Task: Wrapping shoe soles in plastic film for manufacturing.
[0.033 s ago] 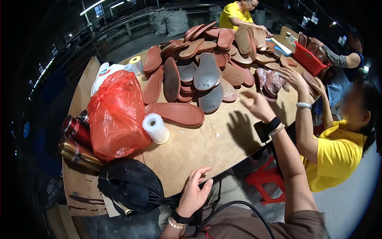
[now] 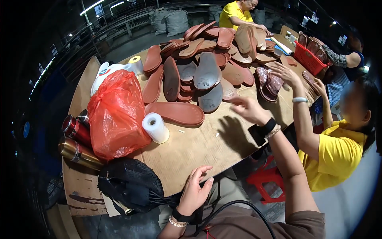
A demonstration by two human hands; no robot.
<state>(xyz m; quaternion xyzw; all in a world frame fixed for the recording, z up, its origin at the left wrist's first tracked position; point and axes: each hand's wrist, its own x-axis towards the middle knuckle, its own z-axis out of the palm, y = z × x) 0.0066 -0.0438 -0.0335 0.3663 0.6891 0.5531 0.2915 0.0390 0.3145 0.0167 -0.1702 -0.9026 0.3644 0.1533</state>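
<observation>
My left hand [image 2: 195, 189] rests at the table's front edge, fingers loosely bent and apart, with nothing in it. Above the right part of the cardboard-covered table [image 2: 199, 151], my right hand [image 2: 252, 110] hovers with its fingers half curled and no object visible in them. Its spread shadow falls on the cardboard. Closest to it are grey-topped shoe insoles [image 2: 211, 97] at the front of a big heap of brown insoles [image 2: 225, 38]. A single reddish-brown insole [image 2: 175, 113] lies nearer to me. Plastic-wrapped insoles [image 2: 270, 83] sit beyond my right hand.
At left stand a red plastic bag [image 2: 117, 115], a roll of clear film [image 2: 156, 128], metal flasks [image 2: 77, 153] and a black mesh bag [image 2: 129, 185]. A co-worker's hand [image 2: 287, 74] reaches over the table at right. A red basket [image 2: 310, 59] of insoles stands farther back.
My right hand has shifted a little to the left and slightly down. The co-worker's near hand at right has moved left, over the wrapped insoles. My left hand has stayed put.
</observation>
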